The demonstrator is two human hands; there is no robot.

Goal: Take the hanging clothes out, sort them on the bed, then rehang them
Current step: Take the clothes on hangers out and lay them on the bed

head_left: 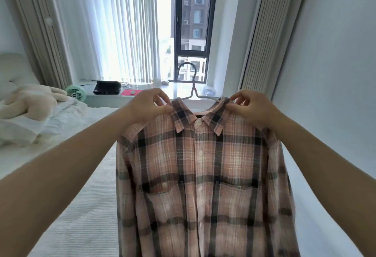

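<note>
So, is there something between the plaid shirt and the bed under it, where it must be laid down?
Nothing visible. Both hands, left and right, pinch the plaid shirt at the collar, on its hanger, above bare white bed. The plush toy lies far left.

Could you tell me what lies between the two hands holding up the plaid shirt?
In the head view, the shirt's collar and the hanger lie between the left hand and the right hand.

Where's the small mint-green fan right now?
Head view, left side: the small mint-green fan stands on the window ledge, between the cream plush toy and a black bag.
</note>
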